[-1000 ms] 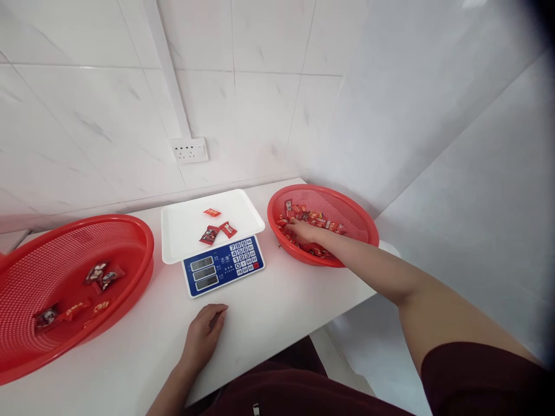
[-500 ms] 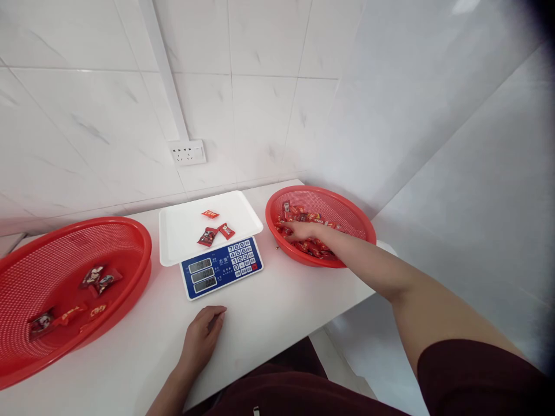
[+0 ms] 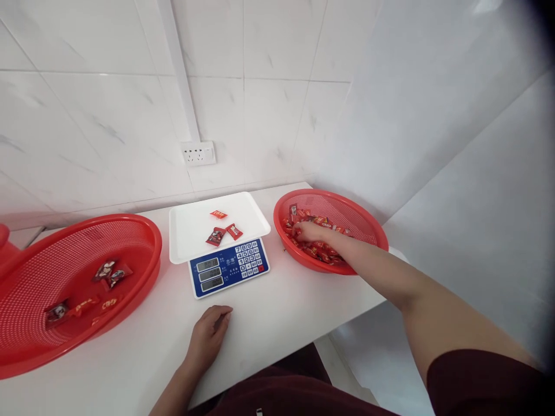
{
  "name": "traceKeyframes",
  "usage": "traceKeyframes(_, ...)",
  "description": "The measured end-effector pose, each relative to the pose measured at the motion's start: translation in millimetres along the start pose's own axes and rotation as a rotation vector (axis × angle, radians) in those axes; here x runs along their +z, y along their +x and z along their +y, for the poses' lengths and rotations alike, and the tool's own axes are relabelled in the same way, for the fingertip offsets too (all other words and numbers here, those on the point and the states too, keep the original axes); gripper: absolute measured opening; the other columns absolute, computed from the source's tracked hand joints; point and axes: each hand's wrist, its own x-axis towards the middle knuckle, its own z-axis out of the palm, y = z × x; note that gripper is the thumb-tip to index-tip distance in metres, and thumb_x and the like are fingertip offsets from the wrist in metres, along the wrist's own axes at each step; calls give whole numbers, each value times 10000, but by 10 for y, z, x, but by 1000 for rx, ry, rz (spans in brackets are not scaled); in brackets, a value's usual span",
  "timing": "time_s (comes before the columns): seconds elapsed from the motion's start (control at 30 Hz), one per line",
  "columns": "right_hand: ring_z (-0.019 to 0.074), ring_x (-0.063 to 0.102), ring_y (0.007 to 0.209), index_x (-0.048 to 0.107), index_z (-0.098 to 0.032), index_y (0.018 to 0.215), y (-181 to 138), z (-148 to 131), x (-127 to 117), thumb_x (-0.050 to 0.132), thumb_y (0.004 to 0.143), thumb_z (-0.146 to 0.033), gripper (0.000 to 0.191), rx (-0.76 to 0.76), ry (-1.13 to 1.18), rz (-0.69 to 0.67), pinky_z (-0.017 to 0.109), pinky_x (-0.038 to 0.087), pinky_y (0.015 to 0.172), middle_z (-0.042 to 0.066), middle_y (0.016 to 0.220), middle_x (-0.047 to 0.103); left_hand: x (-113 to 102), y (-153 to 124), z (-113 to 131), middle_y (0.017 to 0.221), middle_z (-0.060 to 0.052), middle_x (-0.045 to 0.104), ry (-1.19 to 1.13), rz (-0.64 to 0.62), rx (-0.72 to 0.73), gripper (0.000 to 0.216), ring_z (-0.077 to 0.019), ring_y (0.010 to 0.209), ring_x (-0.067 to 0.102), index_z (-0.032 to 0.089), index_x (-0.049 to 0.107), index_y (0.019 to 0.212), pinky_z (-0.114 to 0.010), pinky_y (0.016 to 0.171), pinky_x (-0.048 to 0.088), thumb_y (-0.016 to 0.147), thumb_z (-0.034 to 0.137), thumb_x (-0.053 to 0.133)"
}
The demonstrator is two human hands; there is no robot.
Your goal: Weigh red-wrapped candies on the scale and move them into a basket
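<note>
reaching with the right hand (image 3: 310,231), fingers curled down into the heap of wrapped candies (image 3: 321,249) in the right red basket (image 3: 368,222), though cannot tell whether one is gripped. resting the left hand (image 3: 208,341) loosely curled and empty on the white table (image 3: 286,306), just before the scale (image 3: 228,267). best pinching one wrapper by its edge, not scooping several.

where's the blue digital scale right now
In the head view, the blue digital scale with a white tray sits mid-table against the tiled wall, between the two red mesh baskets, just beyond the left hand.
</note>
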Motion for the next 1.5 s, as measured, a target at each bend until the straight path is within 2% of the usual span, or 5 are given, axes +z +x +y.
traceKeyframes(0.33,164,635,791,563,-225,811,-162,-56,-415,645,685,-164,162,0,621,19,279,561,644,24,836,640,-17,-1,29,866,-25,666,-44,-7,-8,219,-205,849,622,232,631,870,-314,750,522,838,303,427)
traceKeyframes(0.63,157,650,772,557,-241,790,-167,-236,-391,636,702,-165,140,-53,760,147,251,570,619,7,807,645,-30,-33,59,875,-25,657,-76,-18,-2,205,-180,846,609,222,629,886,-299,756,514,828,217,432)
traceKeyframes(0.77,148,644,762,564,-232,838,-93,-619,-233,651,703,-189,166,-174,713,77,231,553,578,12,858,647,-33,-49,66,884,-31,644,-87,-34,-22,202,-182,855,596,221,617,912,-306,759,503,835,208,431)
traceKeyframes(1.1,140,607,788,573,-196,869,271,-1549,632,618,726,-168,153,-337,494,-100,260,541,605,54,963,627,-36,-64,76,908,-38,643,-102,-32,-48,199,-195,875,595,230,620,911,-329,792,498,825,198,444)
traceKeyframes(1.5,121,573,720,572,-203,933,322,-1624,697,574,736,-197,196,-357,385,-46,243,522,588,29,834,607,-60,-69,93,914,-41,646,-118,-44,-48,211,-200,861,602,242,625,919,-329,771,517,820,197,444)
